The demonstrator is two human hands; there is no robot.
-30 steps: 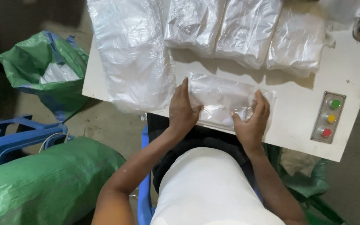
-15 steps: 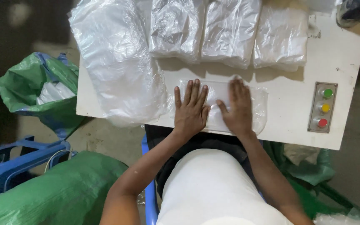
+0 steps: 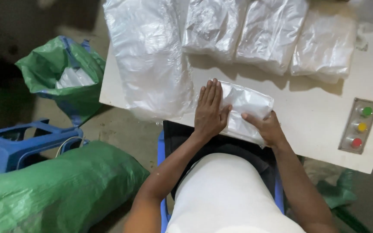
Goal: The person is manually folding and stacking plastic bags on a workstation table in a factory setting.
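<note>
Left hand (image 3: 210, 110) pressed flat, unclenched, on folded plastic packet (image 3: 244, 113) at table (image 3: 316, 125) edge; right hand (image 3: 267, 128) pinching its near corner. Best kept taut, 2 hands smoothing outward, air squeezed away from grip.

- The folded packet (image 3: 244, 110) under the left hand (image 3: 210, 110) and right hand (image 3: 266, 127) is thin clear plastic film, glossy and creased.
- The large sheet stack (image 3: 150, 60) at the worktop's left edge is the same film, milky, wrinkled, shiny in patches.
- The three packed bundles (image 3: 268, 32) along the far edge are crinkled, glossy plastic wrap.
- The worktop (image 3: 320, 116) is smooth, matt, off-white board.
- The button panel (image 3: 359, 126) near the right edge looks like dull grey metal with glossy plastic caps.
- The green sacks (image 3: 57, 185) on the floor are woven plastic, coarse with a faint sheen.
- The blue stool (image 3: 26, 142) is smooth moulded plastic.
</note>
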